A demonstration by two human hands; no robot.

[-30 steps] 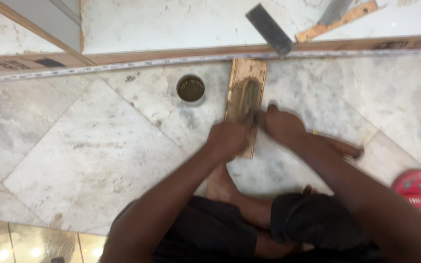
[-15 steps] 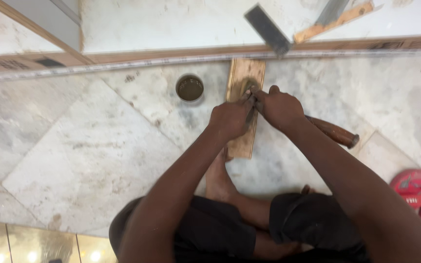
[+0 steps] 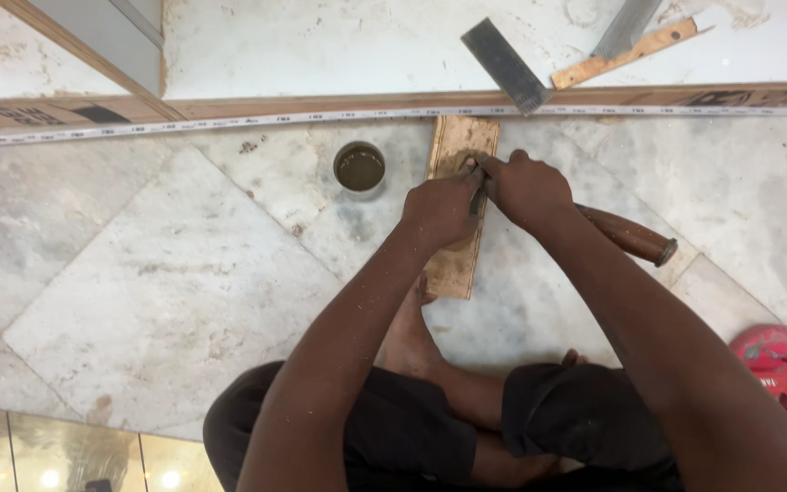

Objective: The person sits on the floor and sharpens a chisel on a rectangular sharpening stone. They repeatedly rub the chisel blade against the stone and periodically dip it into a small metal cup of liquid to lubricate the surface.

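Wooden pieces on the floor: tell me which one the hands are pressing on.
The flat rectangular wooden board on the marble floor, beneath both hands, left hand and right hand. The other wooden piece, a thin light strip, lies untouched on the far side of the tape measure.

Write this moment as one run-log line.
left hand: pressing blade tip | right hand: gripping brown wooden-handled chisel | under: flat tan sharpening block | beside: small round tin | floor: grey marble tiles

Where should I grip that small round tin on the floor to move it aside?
Take the small round tin by its outer wall from above, coming in from its left side, I'd suggest. It stands upright and open, with dark liquid inside, so keep it level. The wooden board and the left hand crowd its right, while the marble floor to its left is open.
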